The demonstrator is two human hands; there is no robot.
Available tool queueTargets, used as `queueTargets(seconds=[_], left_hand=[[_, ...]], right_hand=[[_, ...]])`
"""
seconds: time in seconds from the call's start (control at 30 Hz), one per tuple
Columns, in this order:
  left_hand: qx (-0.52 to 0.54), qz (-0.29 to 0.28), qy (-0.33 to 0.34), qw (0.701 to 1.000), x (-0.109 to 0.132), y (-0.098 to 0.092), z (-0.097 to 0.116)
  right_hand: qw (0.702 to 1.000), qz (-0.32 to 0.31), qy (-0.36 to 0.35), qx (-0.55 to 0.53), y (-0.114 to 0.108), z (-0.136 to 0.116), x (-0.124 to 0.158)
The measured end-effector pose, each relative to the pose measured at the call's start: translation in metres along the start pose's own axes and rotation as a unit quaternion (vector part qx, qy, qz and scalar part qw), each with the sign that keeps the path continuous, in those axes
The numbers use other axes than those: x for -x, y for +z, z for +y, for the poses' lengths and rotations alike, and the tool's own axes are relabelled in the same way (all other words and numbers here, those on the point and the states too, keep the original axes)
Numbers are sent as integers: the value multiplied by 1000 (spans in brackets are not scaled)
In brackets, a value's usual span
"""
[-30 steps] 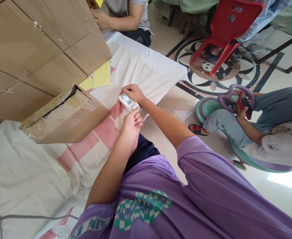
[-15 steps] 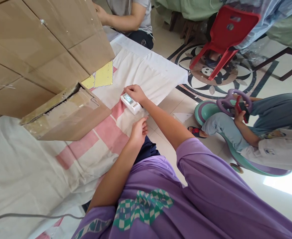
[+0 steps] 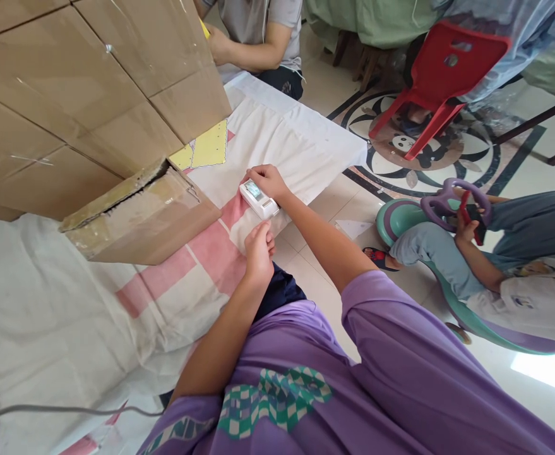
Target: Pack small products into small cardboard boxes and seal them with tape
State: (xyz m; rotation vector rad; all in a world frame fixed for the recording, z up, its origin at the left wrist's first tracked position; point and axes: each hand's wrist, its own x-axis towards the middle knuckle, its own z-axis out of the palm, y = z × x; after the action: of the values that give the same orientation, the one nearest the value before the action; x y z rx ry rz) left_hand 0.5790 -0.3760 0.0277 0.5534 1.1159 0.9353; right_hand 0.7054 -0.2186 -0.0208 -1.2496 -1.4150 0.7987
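Note:
A small white device with a lit screen (image 3: 259, 199) lies at the edge of the cloth-covered table. My right hand (image 3: 268, 181) is closed over its far side, with the fingers bent against the casing. Just on the near side of the device is my left hand (image 3: 259, 251), its fingers curled and the thumb drawn against them. Whether anything is in that hand is hidden. The thumb tip comes close to the device's near end; I cannot tell if they touch.
A torn-topped cardboard box (image 3: 154, 218) stands left of my hands, before stacked cartons (image 3: 101, 82). Yellow cards (image 3: 211, 146) lie behind it. Across the table sits a person (image 3: 262, 47). At right, someone sits on a green ride-on toy (image 3: 395, 218), near a red chair (image 3: 452, 69).
The whole view has shifted, so most things appear farther right. My left hand has moved slightly left relative to the device. My right hand stays on the device.

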Motion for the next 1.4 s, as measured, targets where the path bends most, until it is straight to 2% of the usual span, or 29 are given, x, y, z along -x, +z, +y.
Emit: queueTargets(seconds=[0.23,0.37,0.53,0.9,1.03,1.13,1.27,1.4], left_hand=[[41,-50,-110,992,-18,14,16],[60,-68,-153,984,-26,19,15],[60,-67,-127,988,-28,19,7],[-47,-31,-89,994,-25,21,1],[-58,-34,-101,993,-24,19,1],[-49,-43,-103,993,-20,14,1],[-8,-8,-84,996,-13,8,1],[42,-5,-107,993,-14,7,4]], right_hand=[[1000,2,3,-7,1,-1,-1],[1000,-1,3,-14,0,-3,-1],[1000,6,5,-19,0,-2,0],[1000,9,10,-19,0,-2,0],[1000,5,9,-20,0,-4,1],[1000,8,4,-16,0,-5,1],[1000,12,-3,-17,-1,-5,0],[1000,15,2,-19,0,-5,1]])
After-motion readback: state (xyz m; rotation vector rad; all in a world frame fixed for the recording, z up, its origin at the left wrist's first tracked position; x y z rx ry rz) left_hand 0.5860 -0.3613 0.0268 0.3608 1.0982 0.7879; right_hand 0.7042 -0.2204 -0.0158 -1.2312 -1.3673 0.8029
